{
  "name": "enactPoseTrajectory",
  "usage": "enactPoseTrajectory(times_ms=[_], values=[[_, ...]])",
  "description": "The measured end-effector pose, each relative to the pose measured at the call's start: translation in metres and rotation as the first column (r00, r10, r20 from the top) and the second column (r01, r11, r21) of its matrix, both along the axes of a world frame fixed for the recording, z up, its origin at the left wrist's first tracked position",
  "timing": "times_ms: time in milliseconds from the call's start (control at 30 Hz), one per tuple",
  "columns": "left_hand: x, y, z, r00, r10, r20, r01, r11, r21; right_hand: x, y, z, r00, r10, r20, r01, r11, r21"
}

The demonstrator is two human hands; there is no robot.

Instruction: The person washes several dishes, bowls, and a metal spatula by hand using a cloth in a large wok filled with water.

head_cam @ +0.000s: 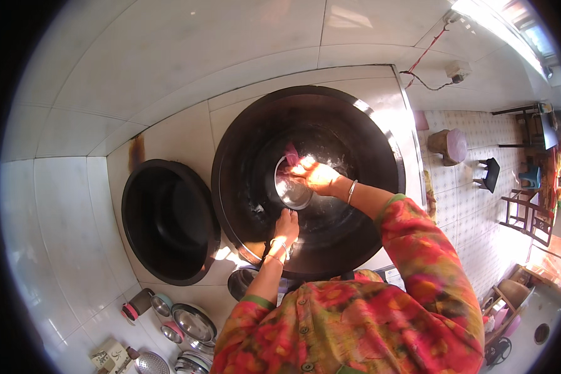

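A large dark wok (pixel 243 135) is set into a tiled counter before me. Over its middle, a round metal bowl (pixel 295 198) is tilted, its inside lit by the sun. My left hand (pixel 287 226) grips the near edge of the bowl. My right hand (pixel 320 177) is at the bowl's upper right side, its fingers on a pink cloth (pixel 291 154) that hangs over the rim. Part of the cloth is hidden behind the fingers. Some wet, shiny patches show on the wok's surface.
A smaller dark wok (pixel 168 219) sits left of the large one. Metal bowls (pixel 194 322), a perforated metal skimmer (pixel 152 363) and a pot (pixel 241 282) lie at the lower left. Tiled walls border the counter; stools (pixel 488 175) stand on the floor at right.
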State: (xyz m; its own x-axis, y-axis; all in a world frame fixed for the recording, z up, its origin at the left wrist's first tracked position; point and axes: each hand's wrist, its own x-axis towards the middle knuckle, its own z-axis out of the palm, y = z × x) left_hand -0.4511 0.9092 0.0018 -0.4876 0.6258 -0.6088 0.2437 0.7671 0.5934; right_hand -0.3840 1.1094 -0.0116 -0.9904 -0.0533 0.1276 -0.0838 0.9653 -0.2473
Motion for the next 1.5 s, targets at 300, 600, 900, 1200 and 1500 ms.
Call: enactPoseTrajectory(times_ms=[300,600,900,1200,1500], values=[[-0.006,-0.022,-0.053,0.988,0.053,0.148,-0.061,0.997,0.049,-0.02,-0.075,-0.059,0.857,-0.212,0.469,0.514,0.321,-0.795],[-0.005,-0.003,-0.001,0.799,0.251,0.546,-0.245,0.966,-0.086,-0.06,-0.034,-0.058,0.473,-0.36,0.804,-0.51,-0.856,-0.084],[-0.01,-0.014,-0.018,0.948,0.032,0.317,0.007,0.993,-0.12,-0.023,-0.061,-0.031,0.849,0.048,0.527,0.455,0.444,-0.772],[-0.007,-0.004,0.017,0.759,0.264,0.595,-0.278,0.958,-0.07,-0.033,-0.046,0.002,0.999,-0.002,-0.054,0.001,1.0,-0.012],[0.003,-0.002,0.002,0.997,-0.064,0.036,0.065,0.997,-0.048,-0.008,-0.065,-0.028,0.727,-0.65,0.223,0.675,0.736,-0.055]])
